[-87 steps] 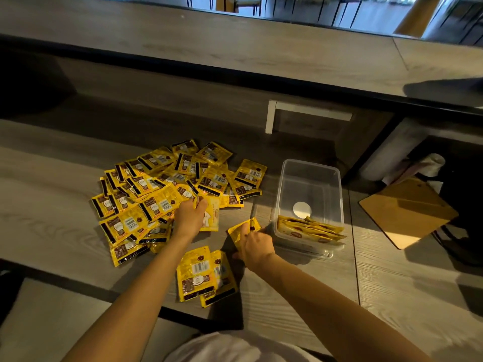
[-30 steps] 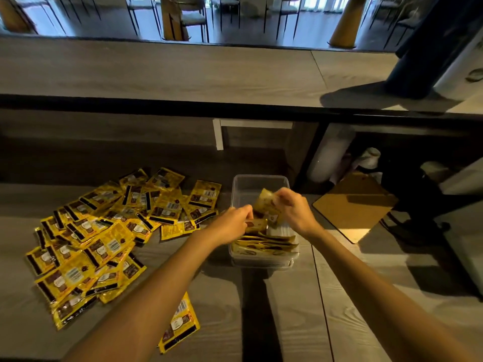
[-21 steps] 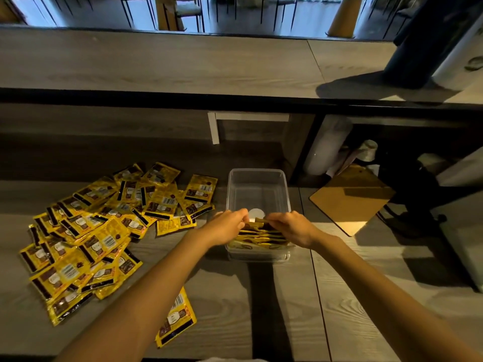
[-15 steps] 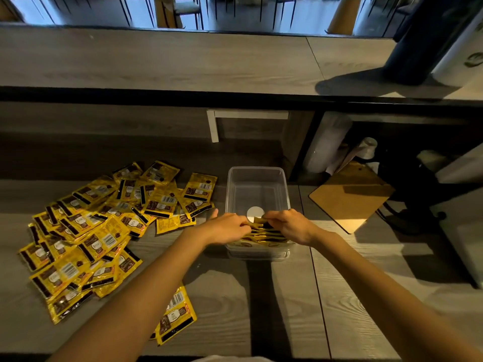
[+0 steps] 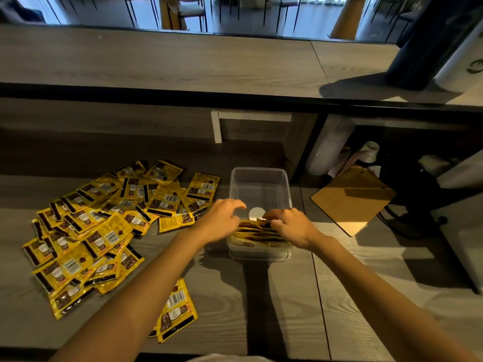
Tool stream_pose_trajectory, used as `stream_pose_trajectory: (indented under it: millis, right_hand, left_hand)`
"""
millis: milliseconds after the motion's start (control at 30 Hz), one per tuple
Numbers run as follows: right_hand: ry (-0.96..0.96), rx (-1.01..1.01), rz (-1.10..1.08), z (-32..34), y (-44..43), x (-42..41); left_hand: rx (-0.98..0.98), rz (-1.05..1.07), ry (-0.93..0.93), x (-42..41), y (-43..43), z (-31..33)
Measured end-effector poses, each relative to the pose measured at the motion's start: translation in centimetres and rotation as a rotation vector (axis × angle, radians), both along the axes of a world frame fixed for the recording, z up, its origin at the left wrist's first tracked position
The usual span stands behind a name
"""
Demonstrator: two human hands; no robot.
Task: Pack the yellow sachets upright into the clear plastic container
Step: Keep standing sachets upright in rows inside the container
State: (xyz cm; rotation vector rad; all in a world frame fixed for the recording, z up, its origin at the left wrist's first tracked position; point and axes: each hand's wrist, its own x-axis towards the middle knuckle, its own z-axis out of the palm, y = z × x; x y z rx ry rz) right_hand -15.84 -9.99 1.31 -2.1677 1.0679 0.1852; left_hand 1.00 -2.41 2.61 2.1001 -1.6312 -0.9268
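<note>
A clear plastic container [image 5: 260, 178] stands on the wooden table, with several yellow sachets [image 5: 254, 229] standing on edge in its near end. My right hand [image 5: 291, 227] reaches into the container from the right and its fingers pinch the top of the rearmost sachet. My left hand [image 5: 222, 220] hovers at the container's left rim with its fingers spread and loose, holding nothing. A big pile of loose yellow sachets [image 5: 104, 223] lies flat on the table to the left. Two more sachets [image 5: 175, 313] lie near the front edge, partly under my left forearm.
A brown clipboard [image 5: 351, 198] lies to the right of the container. A raised wooden counter [image 5: 183, 64] runs across the back. A white bracket [image 5: 235, 120] sits under it. Dark clutter and a white roll [image 5: 368, 152] fill the right recess.
My left hand has let go of the sachets in the container and lifted away with fingers spread. My right hand stays on the sachets.
</note>
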Motion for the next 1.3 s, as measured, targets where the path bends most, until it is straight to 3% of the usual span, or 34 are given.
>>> stream_pose_trajectory:
  millis: [200,300,467,667,867,1033,1167,1300]
  right_hand:
    - [-0.22,-0.429,0.073,1.4,3.2,3.6]
    - [-0.348,-0.531,0.342,0.2,6.9,6.5]
    - [-0.14,-0.319,0.75,-4.9,11.8,10.5]
    - [0.058,-0.275,0.963,-8.1,14.5,11.7]
    - [0.162,-0.306,0.868,-8.9,12.6,10.4]
    - [0.092,-0.313,0.695,-8.2,10.5,8.8]
    - [0.068,-0.372,0.587,-7.3,10.9,8.9]
    - [0.278,-0.403,0.411,-7.2,12.5,9.9]
  left_hand:
    - [-0.206,0.313,-0.078,3.9,3.3,0.5]
    - [-0.161,0.491,-0.137,6.4,6.9,-0.9]
    - [0.037,0.674,-0.156,9.5,13.6,-4.9]
    - [0.166,0.629,-0.179,9.4,16.9,-7.7]
    - [0.304,0.448,-0.275,7.0,17.0,-8.6]
    - [0.373,0.384,-0.429,5.4,15.3,-8.7]
    - [0.361,0.374,-0.437,5.1,14.2,-9.2]
    - [0.323,0.325,-0.419,5.6,13.5,-8.9]
